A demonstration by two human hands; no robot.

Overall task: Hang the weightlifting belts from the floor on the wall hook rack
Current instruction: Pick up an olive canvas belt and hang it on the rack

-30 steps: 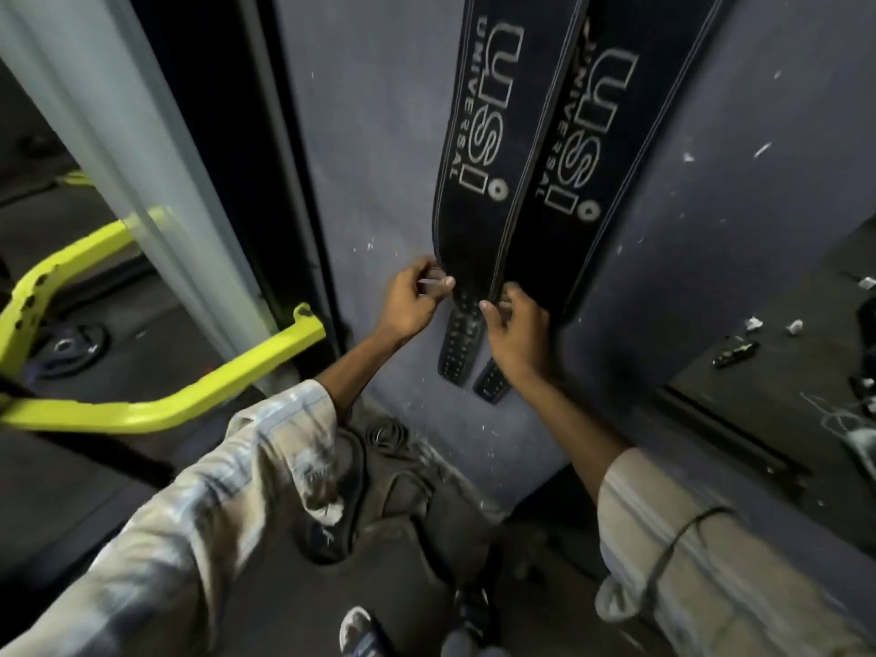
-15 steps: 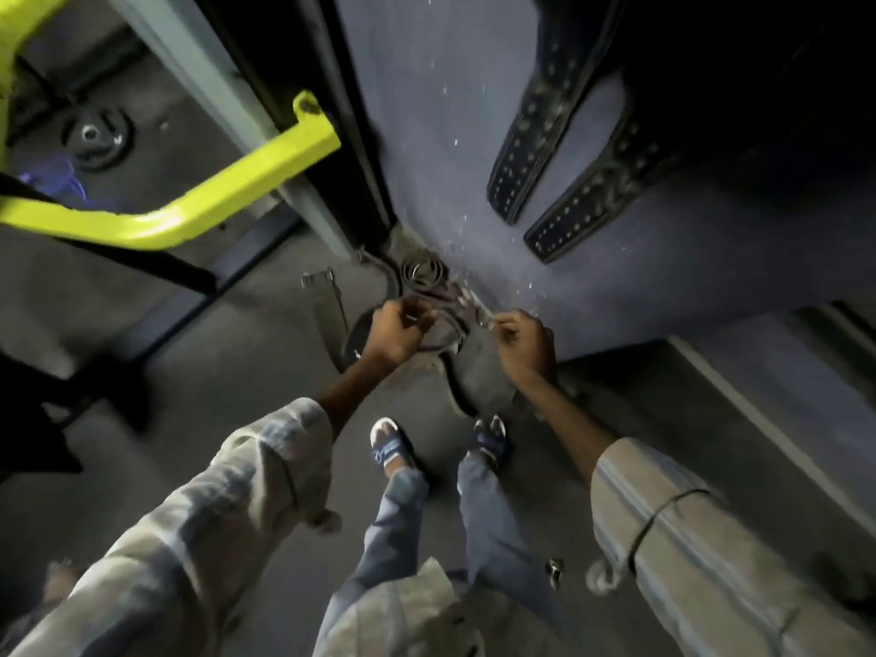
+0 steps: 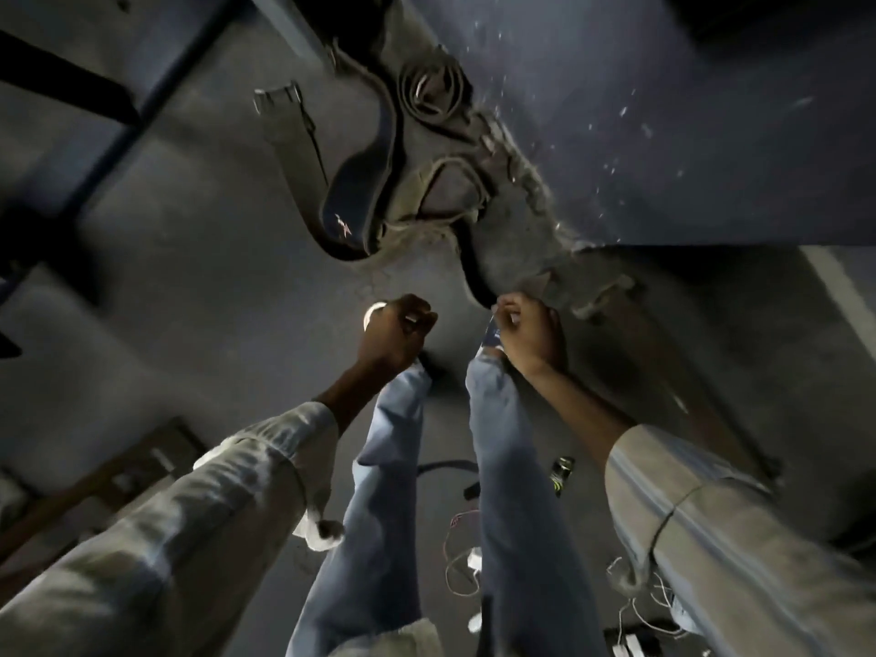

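Dim grey floor (image 3: 189, 286) by the wall holds tangled belts (image 3: 379, 173); the left hand (image 3: 396, 331) is fisted, seemingly empty, the right hand (image 3: 531, 331) pinches a belt end, risking dragging the whole knot.

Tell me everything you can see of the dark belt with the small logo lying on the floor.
The dark belt lies on the grey floor near the base of the wall. It looks like padded navy or black fabric, wide at a rounded end bearing a small pale logo, narrowing as it curves upward. A worn tan belt lies against its right side. Neither hand touches it.
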